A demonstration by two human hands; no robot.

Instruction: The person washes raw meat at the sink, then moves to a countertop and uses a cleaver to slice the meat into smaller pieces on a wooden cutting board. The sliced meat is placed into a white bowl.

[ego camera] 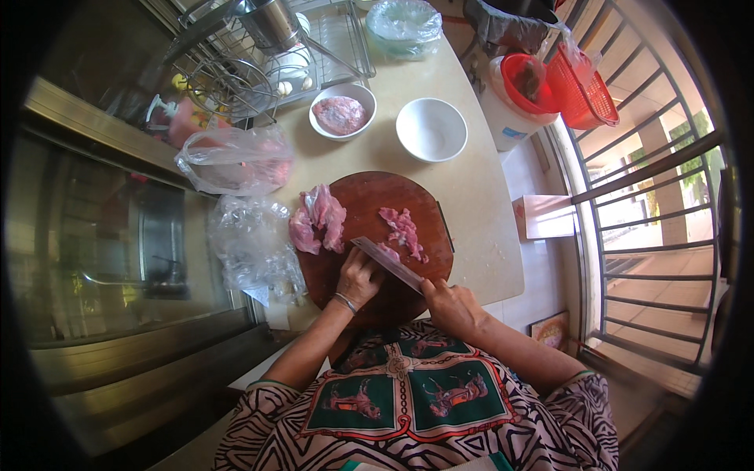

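My right hand grips the handle of a cleaver, whose blade slants up and left over a round wooden cutting board. My left hand, with a bangle at the wrist, is curled close against the near side of the blade. What lies under its fingers is hidden. Just past the blade shows a small cut bit of raw meat. Farther right on the board is a pile of sliced meat. Larger raw pieces rest at the board's left edge, partly overhanging it.
Behind the board stand a white bowl of minced meat and an empty white bowl. Plastic bags crowd the left side, one holding meat. A metal dish rack and a plastic-covered bowl stand at the back.
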